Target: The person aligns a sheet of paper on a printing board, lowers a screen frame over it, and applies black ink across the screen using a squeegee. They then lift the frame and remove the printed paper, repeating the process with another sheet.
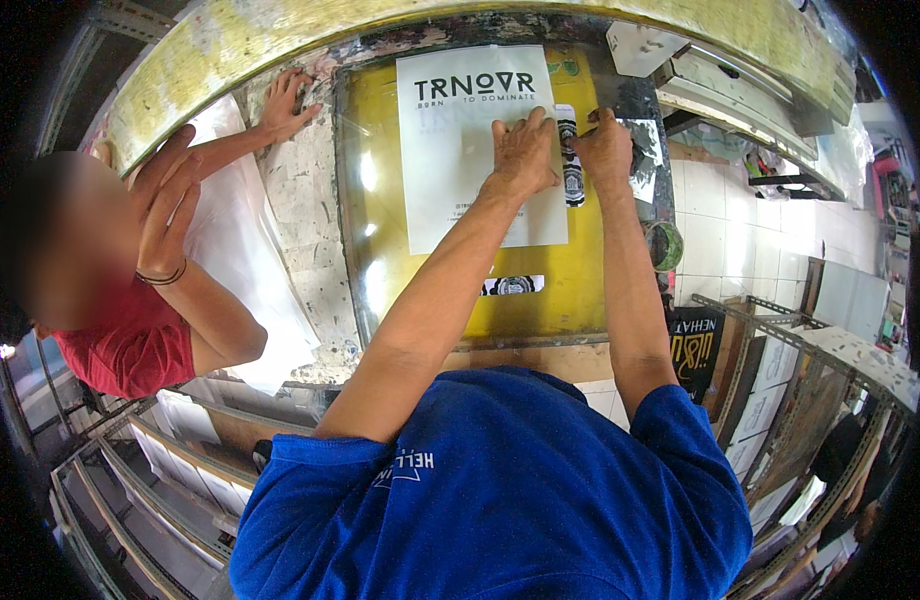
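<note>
A white printed sheet (450,150) with black lettering lies on a yellow screen-printing frame (380,290). My left hand (525,155) rests flat on the sheet's right half, fingers spread. Just past the sheet's right edge lies a black-and-white patterned strip (573,185), partly covered by my right hand (605,150). That hand's fingers are curled, with the thumb on the strip's edge. A second patterned strip (513,286) sits on the yellow surface below the sheet, partly behind my left forearm.
At the left, a person in a red shirt (130,345) has one hand (285,105) on the stained table (310,190). White sheets (230,200) lie beside them. A green-rimmed roll (665,246) is at the table's right edge. Metal racks (770,320) stand at the lower right.
</note>
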### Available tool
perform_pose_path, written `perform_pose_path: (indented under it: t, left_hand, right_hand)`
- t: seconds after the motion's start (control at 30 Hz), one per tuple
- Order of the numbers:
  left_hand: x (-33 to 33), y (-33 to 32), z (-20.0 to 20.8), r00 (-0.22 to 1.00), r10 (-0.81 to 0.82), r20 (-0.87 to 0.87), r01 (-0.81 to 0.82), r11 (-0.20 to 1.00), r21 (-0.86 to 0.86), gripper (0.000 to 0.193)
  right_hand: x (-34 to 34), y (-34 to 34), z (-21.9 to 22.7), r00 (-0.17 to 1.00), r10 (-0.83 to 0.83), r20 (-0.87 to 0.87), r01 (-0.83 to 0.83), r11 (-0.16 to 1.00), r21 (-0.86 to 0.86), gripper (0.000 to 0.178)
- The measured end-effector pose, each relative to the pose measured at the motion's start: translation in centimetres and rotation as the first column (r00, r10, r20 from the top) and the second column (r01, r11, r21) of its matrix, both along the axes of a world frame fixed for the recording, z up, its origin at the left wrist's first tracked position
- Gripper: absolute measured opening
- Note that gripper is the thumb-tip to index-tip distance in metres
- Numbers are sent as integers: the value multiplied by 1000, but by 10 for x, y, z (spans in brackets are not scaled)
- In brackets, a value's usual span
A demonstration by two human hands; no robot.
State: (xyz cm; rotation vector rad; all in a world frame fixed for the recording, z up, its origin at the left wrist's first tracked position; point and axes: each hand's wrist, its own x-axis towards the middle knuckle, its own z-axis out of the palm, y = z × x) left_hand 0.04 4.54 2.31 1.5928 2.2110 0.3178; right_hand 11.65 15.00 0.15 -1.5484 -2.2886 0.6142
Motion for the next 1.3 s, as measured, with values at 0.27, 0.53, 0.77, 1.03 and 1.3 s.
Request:
perform_pose_path:
  t: [0.27,0.53,0.77,1.03,1.3]
  left_hand:
    - [1,0,2,1000,0,22,0,1000,19,102]
    - [-1,0,-2,1000,2,6,-2,1000,10,103]
    - [1,1,-4,999,9,-43,-7,999,43,82]
    - [1,1,0,1000,-8,2,8,1000,-22,98]
    - [9,-5,-3,996,-23,-83,20,999,-41,74]
  right_hand:
    - [-11,13,-6,999,-46,26,42,990,137,62]
    - [-12,-6,11,985,-102,139,107,994,-24,72]
    - [22,-39,16,987,-66,148,73,996,-44,71]
    - [58,-70,15,988,55,146,-51,998,-33,65]
    - [80,-107,8,999,-8,-48,3,995,-101,52]
